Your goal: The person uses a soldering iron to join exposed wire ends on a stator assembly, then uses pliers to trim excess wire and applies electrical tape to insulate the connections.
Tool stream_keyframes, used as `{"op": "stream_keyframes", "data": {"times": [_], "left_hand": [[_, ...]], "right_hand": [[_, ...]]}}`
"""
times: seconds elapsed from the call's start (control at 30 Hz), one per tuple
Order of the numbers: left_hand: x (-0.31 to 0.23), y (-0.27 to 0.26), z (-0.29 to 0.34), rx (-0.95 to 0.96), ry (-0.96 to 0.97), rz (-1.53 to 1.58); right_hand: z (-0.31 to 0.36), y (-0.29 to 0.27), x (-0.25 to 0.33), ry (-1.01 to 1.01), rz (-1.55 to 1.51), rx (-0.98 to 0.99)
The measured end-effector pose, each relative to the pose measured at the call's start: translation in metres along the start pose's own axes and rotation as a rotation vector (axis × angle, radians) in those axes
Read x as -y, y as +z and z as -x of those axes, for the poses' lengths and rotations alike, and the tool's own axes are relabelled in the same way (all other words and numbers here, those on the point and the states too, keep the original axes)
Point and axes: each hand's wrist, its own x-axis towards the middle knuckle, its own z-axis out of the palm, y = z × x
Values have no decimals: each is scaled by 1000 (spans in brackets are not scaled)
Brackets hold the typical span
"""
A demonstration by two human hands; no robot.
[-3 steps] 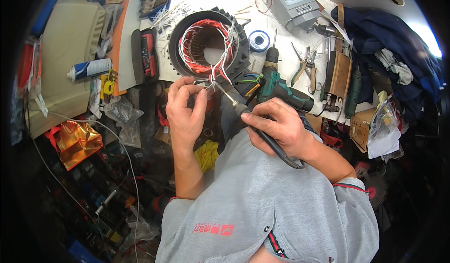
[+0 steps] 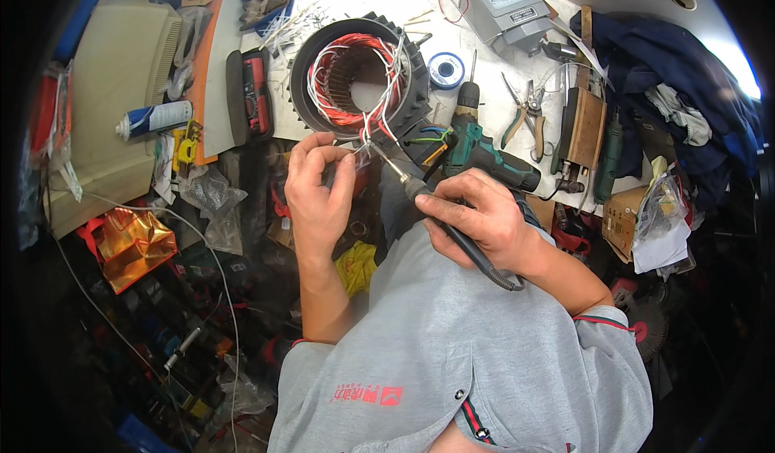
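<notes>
As the person bends over the bench (image 2: 491, 81), the motor (image 2: 414, 81) sits at its near edge, its round opening facing up and ringed inside with red and white windings (image 2: 317, 90). White and red leads (image 2: 374, 122) hang over its rim on the person's side, and both hands meet there.

The right hand (image 2: 487, 217) has its fingers closed round the dark handle of a soldering iron (image 2: 414, 186), which slants up and leftward with its tip right by the lead ends; I can't tell whether they touch. The left hand (image 2: 320, 182) is just to the left of them, thumb and forefinger drawn close together beside a thin strand. From here I cannot tell if they pinch it.

To the right of the motor I see a solder spool (image 2: 446, 71), a green drill (image 2: 478, 153) lying near the right hand, and pliers (image 2: 530, 114) beyond it. A grey meter (image 2: 507, 1) stands farther back. On the left are a red multimeter (image 2: 257, 94) and a blue-and-white can (image 2: 157, 119) on its side.
</notes>
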Motion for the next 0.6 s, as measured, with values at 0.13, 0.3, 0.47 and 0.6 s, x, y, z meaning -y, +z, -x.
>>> {"op": "stream_keyframes", "data": {"times": [0.13,0.3,0.47,0.6], "left_hand": [[10,1,2,-21,-25,77],[8,0,2,-8,-36,64],[8,-1,2,5,-25,42],[7,-2,1,14,-22,28]], "right_hand": [[0,0,-1,-3,-2,-6],[0,0,0,1,-6,-5],[1,0,-1,-2,-2,-6],[0,0,-1,0,-7,-6]]}}
